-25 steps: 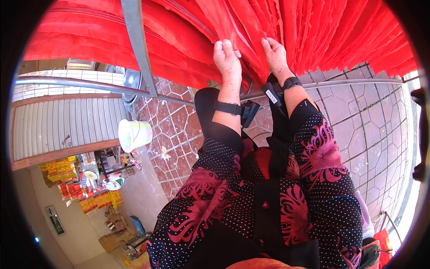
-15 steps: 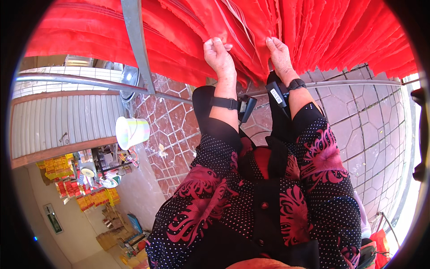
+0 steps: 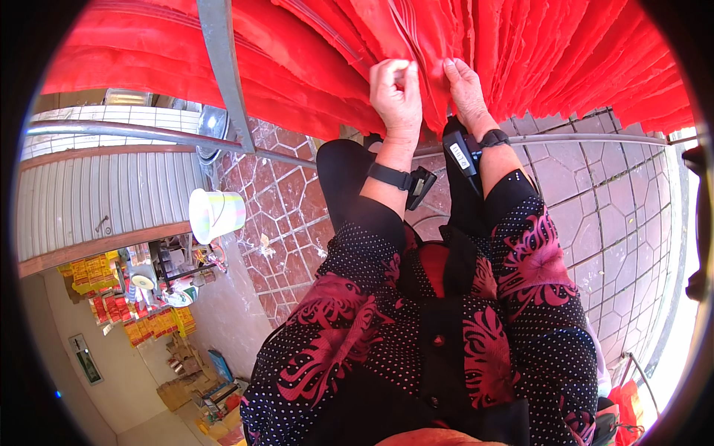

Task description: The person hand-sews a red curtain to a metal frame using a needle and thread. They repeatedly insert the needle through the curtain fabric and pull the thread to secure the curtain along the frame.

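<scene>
A wide red cloth point(image 3: 520, 59) hangs in many close folds across the top of the view, its lower edges looking frayed in places. At a fold with thin pale stripes, my left hand point(image 3: 396, 95) is closed, fingers curled and thumb bent against them. My right hand point(image 3: 465, 91) sits a little to its right, thumb and forefinger pinching the cloth. Between the two hands runs a narrow stretch of the folds. The small bit of cloth inside each grip is mostly hidden by the fingers. Black straps circle both my wrists.
A metal rail point(image 3: 149, 134) runs crosswise below the cloth, and a grey upright bar point(image 3: 223, 74) meets it at left. A pale bucket point(image 3: 217, 215) stands left. Beyond it are a shutter point(image 3: 111, 197) and goods in yellow and red packets point(image 3: 93, 275). Paving tiles point(image 3: 595, 186) cover the ground.
My left hand has moved right, closer to the right hand, and its fingers are more curled. My right hand stays almost where it was. The folds near the hands have shifted slightly.
</scene>
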Available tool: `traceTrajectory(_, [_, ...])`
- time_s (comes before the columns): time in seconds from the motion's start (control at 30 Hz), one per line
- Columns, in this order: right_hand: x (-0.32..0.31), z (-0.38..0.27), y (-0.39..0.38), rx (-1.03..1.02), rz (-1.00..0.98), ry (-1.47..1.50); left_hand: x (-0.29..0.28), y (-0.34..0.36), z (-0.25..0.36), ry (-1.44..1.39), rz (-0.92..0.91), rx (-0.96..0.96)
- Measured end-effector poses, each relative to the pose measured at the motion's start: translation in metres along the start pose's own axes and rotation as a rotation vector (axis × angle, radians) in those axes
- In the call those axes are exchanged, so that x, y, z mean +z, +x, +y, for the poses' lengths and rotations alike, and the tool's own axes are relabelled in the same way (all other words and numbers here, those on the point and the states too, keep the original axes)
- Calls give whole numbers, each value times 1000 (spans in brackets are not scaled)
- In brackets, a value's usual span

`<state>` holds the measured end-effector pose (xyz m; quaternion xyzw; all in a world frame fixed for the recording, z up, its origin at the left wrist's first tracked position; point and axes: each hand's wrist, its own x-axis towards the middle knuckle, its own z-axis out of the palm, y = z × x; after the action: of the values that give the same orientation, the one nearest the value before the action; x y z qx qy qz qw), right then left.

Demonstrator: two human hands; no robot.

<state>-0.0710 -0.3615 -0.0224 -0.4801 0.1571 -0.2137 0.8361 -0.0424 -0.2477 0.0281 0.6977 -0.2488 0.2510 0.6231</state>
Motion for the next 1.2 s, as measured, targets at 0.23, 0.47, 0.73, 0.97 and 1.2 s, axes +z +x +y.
traceTrajectory(0.23, [0,7,2,-20,56,-8,11,9,-20,188,-241,-238])
traceTrajectory(0.47, [-1,0,-1,3,21,19,12,37,-28,45,-199,-298])
traceTrajectory(0.73, [-3,0,-1,69,-20,65,21,57,-32,162,-128,-236])
traceTrajectory(0.97, [-3,-1,0,5,40,7,8,59,-10,39,23,-172])
traceTrajectory(1.2, [-5,3,1,0,-5,-28,2,104,47,-53,46,159])
